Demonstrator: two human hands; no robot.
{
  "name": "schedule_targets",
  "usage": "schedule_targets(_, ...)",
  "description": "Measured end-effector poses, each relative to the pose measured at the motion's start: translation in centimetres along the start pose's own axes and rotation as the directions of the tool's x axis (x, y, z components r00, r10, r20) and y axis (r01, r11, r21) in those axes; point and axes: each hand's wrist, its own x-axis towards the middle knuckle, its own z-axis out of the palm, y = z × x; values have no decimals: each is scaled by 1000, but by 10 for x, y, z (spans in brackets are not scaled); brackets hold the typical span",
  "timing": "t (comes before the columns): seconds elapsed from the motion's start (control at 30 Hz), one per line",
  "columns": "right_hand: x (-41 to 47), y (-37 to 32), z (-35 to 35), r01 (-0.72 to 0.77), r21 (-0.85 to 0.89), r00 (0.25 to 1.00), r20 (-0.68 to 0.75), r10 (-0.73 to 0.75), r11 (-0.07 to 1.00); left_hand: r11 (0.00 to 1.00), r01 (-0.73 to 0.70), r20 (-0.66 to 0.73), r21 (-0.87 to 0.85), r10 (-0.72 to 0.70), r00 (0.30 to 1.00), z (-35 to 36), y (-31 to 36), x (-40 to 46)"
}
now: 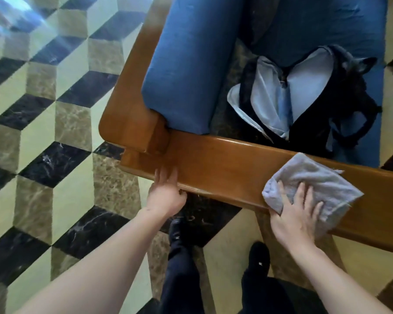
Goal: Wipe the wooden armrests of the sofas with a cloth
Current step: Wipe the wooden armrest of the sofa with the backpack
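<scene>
Both hands are on the armrest: the right hand lies flat, fingers spread, pressing the cloth; the left hand braces, open. Best to keep even pressure, long strokes toward the corner.

A lounge or living room is showing: a wood-framed sofa with blue cushions standing on patterned marble floor.
</scene>
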Motion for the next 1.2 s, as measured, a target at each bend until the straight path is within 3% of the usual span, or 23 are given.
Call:
schedule_targets(0.13,16,-98,15,214,-100,976,54,-209,972,990,-59,87,129,48,995,6,-50,23)
schedule_targets(0.3,23,-258,38,547,-2,834,93,-544,837,980,-189,123,63,181,976,7,-80,31)
schedule_targets(0.43,31,-235,29,659,-41,752,24,-659,751,942,-317,181,107,295,938,0,-101,34)
schedule_targets(0.5,34,-195,23,542,-44,838,-42,-544,839,930,-341,193,138,312,930,0,-105,33)
schedule_targets(0.57,30,-155,20,222,-42,971,-77,-224,974,935,-332,190,123,306,933,0,-102,31)
schedule_targets(0.6,25,-139,19,30,-21,995,-97,-32,999,941,-320,186,112,296,937,0,-99,31)
schedule_targets(0.7,16,-122,16,-422,157,891,-109,441,893,954,-286,183,86,267,946,2,-93,31)
schedule_targets(0.8,25,-159,10,-561,314,794,-57,605,766,961,-262,189,84,243,951,1,-86,32)
schedule_targets(0.9,27,-201,14,-434,249,884,-70,463,866,967,-249,196,43,236,952,-4,-84,37)
schedule_targets(1.0,1,-225,34,-51,73,997,-57,55,996,970,-243,182,1,238,954,-11,-91,34)
schedule_targets(1.1,-27,-250,53,248,-62,967,66,-244,967,976,-202,146,-79,212,966,-18,-107,30)
schedule_targets(1.2,-33,-295,58,317,8,932,180,-313,948,945,-127,81,-301,158,984,-26,-127,25)
